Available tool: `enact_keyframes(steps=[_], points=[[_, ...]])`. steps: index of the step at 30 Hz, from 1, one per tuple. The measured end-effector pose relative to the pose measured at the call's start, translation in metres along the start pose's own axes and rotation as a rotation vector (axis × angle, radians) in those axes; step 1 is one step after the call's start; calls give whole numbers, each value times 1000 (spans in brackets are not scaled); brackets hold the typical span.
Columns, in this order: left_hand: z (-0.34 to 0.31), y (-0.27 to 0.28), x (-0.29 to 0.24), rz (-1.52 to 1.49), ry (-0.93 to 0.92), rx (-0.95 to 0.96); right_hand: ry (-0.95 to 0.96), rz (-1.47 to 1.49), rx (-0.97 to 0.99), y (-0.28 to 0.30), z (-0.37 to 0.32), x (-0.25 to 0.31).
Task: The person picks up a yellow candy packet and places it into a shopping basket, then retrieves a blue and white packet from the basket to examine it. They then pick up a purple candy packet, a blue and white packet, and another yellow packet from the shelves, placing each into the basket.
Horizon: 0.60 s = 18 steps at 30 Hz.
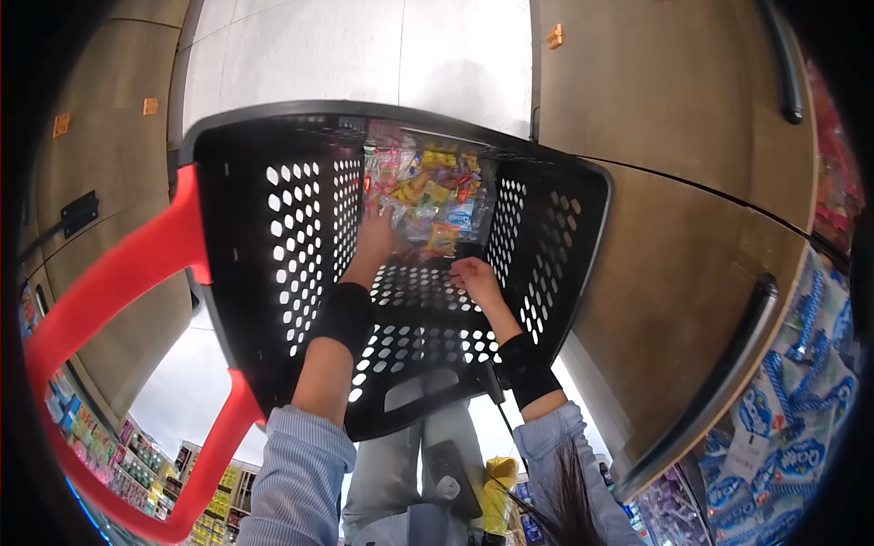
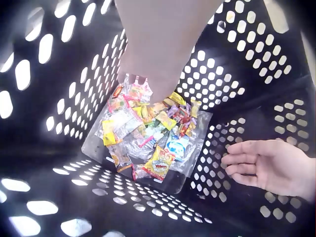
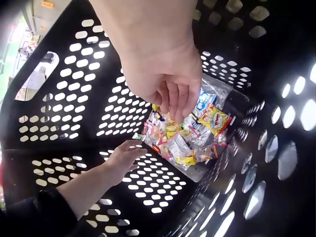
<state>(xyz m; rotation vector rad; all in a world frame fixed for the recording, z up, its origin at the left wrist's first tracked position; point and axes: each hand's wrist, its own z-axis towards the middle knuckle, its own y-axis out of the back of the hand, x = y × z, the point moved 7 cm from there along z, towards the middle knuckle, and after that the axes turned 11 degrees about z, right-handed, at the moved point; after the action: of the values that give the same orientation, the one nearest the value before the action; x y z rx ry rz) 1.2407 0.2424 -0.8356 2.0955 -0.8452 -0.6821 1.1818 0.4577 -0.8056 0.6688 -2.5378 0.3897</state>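
Note:
Small wrapped candies (image 1: 435,196) in yellow, red, pink and blue lie on clear plastic at the bottom of a deep black basket (image 1: 238,227). Beside the pile, at its lower left in the head view, is my left hand (image 1: 375,238); the right wrist view shows this hand (image 3: 121,160) with its fingers loosely bent and nothing in them. My right hand (image 1: 474,278) hangs inside the basket to the lower right of the pile, fingers relaxed and a little bent, holding nothing visible. A blue-and-white packet (image 2: 177,147) and a yellow packet (image 2: 160,163) rest on the pile.
A red handle (image 1: 137,264) extends from the basket's left side. Wooden cabinets (image 1: 669,227) with dark handles flank the basket. Blue-and-white bags (image 1: 787,409) fill the lower right. Shelves of goods (image 1: 146,464) stand at lower left, and pale floor (image 1: 355,55) lies beyond.

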Motion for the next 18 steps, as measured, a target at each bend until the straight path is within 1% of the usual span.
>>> enact_keyframes(steps=[1, 2, 3, 5, 6, 11, 14, 15, 16, 17, 18], points=[[8, -5, 1, -9, -12, -18, 9, 20, -35, 2, 10, -5], [17, -10, 1, -18, -26, -38, -14, 29, -29, 2, 20, -11], [27, -19, 4, -31, -9, -14, -36, 37, -24, 4, 31, -18], [45, -31, 7, 41, -40, -35, -88, 84, -2, 5, 52, -35], [53, -40, 8, 76, -56, -42, -90, 60, -2, 4, 60, -37], [90, -64, 13, 74, -3, 67, -70, -39, -25, -9, 83, -34], [107, -78, 18, 69, 23, 96, -68, -54, -66, -11, 89, -35], [112, -86, 21, 76, 41, 118, -36, -24, -62, -9, 92, -40], [117, -93, 24, 86, 59, 140, -59, -29, -47, -7, 95, -46], [121, -97, 25, 82, 25, 122, -82, -33, -32, -4, 99, -52], [123, -97, 24, 91, 46, 139, -105, -36, -17, -2, 102, -57]])
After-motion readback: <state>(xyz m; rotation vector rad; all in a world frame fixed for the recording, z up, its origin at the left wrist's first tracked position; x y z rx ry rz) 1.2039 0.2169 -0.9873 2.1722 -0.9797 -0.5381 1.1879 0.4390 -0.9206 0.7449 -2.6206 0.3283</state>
